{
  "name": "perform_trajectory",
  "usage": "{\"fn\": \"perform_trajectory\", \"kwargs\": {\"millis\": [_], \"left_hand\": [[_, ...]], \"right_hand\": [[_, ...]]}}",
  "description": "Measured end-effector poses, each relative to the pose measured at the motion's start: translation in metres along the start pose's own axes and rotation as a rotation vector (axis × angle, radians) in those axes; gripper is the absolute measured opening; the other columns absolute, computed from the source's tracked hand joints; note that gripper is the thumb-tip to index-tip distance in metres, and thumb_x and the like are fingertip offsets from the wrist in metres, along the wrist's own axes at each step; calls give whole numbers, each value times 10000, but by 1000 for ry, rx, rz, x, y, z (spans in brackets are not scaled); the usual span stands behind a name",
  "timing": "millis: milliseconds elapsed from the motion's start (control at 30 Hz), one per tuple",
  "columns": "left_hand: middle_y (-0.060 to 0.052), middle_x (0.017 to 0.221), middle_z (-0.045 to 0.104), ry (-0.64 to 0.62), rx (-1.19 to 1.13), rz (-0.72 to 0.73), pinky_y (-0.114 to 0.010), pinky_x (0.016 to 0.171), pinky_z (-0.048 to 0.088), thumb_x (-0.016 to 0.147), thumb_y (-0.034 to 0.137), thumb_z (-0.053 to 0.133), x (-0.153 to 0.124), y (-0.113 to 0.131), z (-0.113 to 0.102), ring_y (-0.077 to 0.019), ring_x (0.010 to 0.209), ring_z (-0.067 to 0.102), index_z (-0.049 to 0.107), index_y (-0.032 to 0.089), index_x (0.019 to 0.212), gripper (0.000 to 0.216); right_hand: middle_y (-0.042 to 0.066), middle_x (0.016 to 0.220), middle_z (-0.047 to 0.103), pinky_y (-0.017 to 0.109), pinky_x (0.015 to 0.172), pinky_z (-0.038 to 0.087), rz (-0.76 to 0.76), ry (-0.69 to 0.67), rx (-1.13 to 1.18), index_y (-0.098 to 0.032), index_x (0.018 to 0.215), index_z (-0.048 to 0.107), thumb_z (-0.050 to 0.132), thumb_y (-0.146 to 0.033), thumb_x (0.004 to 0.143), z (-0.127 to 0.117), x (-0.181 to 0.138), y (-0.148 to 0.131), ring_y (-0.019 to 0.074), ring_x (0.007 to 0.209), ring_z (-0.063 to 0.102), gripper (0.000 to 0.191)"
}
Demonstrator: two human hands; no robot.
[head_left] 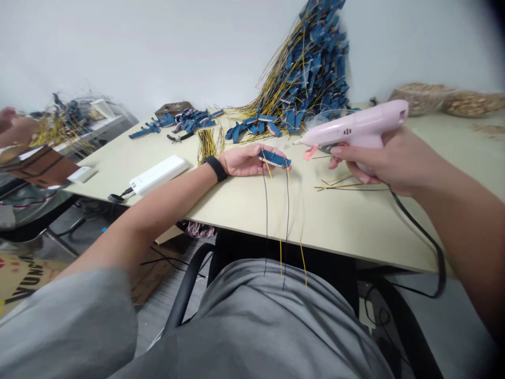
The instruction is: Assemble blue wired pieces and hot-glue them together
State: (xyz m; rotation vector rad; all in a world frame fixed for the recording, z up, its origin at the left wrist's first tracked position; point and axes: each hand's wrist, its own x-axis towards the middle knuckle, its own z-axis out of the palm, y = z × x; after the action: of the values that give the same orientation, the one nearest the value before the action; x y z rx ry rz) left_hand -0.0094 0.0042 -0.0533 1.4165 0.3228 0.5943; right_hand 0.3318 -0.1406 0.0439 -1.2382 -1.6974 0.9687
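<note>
Over the pale table (244, 210), my left hand (242, 160) grips a small blue plastic piece (274, 158) with a white underside. Black and yellow wires (281, 231) dangle from that piece past the table's front edge. My right hand (386, 160) is wrapped round the handle of a pink hot glue gun (355, 126), raised above the table. Its nozzle points left, a short way above and to the right of the blue piece, apart from it. A black cord runs down from the handle. Loose wires (343, 186) lie beneath the gun.
A tall heap of wired blue pieces (315, 63) leans against the wall. More blue pieces (193, 120), a wire bundle (205, 145), black-handled pliers (180, 137) and a white power strip (159, 173) lie at the left. Bags (422, 95) stand back right. Another person's hand (16, 126) shows far left.
</note>
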Motion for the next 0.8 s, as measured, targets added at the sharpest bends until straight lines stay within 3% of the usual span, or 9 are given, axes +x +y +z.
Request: {"fn": "perform_trajectory", "kwargs": {"millis": [100, 300, 500, 700, 800], "left_hand": [[-209, 1348, 994, 11, -3, -6, -239, 881, 733, 627, 867, 1273, 0, 0, 1, -246, 1131, 969, 1020, 184, 1249, 958], [-229, 1355, 989, 42, -6, 3, -267, 897, 755, 646, 815, 1287, -2, 1, 3, -297, 1208, 981, 1006, 165, 1237, 922], [-210, 1265, 992, 121, 5, -29, -286, 929, 764, 915, 776, 1161, 2, -4, 0, -310, 1225, 995, 959, 141, 1195, 723], [-223, 1245, 992, 135, 56, 29, -303, 857, 735, 798, 864, 1156, 2, -11, -6, -322, 1194, 983, 949, 163, 1180, 825], [-247, 1270, 990, 160, 71, 13, -366, 986, 729, 843, 880, 1107, 0, -13, -10, -354, 1279, 942, 929, 163, 1250, 843]], "right_hand": [[-9, 562, 536, 285, 457, 295, 8, -13, -25, -192, 925, 858, 909, -268, 1004, 0, 0, 0, 140, 451, 448, 121], [-13, 541, 540, 286, 444, 319, -17, -41, -41, -201, 936, 850, 890, -228, 1017, 0, -1, 0, 147, 441, 456, 94], [-19, 547, 582, 277, 451, 338, -18, -30, -85, -223, 882, 819, 899, -175, 1040, 3, -6, -7, 131, 453, 459, 183], [1, 567, 613, 310, 465, 332, 19, -32, -84, -210, 847, 864, 908, -124, 1078, 7, -10, -12, 130, 470, 463, 250], [22, 703, 742, 327, 483, 323, 23, -20, -64, -220, 905, 859, 891, -110, 1095, 7, -10, -10, 122, 495, 483, 222]]}}
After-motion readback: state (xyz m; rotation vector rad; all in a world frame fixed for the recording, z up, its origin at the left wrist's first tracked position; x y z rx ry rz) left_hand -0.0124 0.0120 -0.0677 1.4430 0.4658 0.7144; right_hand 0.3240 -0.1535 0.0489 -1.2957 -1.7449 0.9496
